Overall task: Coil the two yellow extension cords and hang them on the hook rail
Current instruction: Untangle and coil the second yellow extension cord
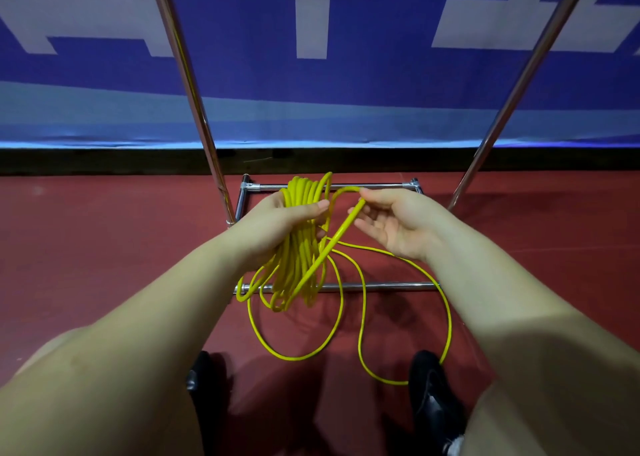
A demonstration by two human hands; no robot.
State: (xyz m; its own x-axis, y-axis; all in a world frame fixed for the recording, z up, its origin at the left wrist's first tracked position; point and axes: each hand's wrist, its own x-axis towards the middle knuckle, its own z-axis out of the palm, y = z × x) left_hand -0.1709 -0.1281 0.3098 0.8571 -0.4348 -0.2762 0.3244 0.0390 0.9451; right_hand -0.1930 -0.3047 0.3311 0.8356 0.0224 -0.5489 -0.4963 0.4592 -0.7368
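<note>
A yellow extension cord point(298, 247) hangs as a bundle of several loops from my left hand point(277, 220), whose fingers and thumb are curled round the top of the coil. My right hand point(391, 220) pinches a fresh bend of the same cord between thumb and forefinger, just right of the coil. From there the loose cord point(360, 317) trails down in wide loops over the red floor to my right shoe. The hook rail and the second cord are out of view.
A chrome rack stands in front of me: two slanted poles point(194, 102) point(519, 84) and a low base frame point(363, 286) on the red floor. My black shoes point(433, 396) are at the bottom. A blue and white banner point(311, 39) covers the wall behind.
</note>
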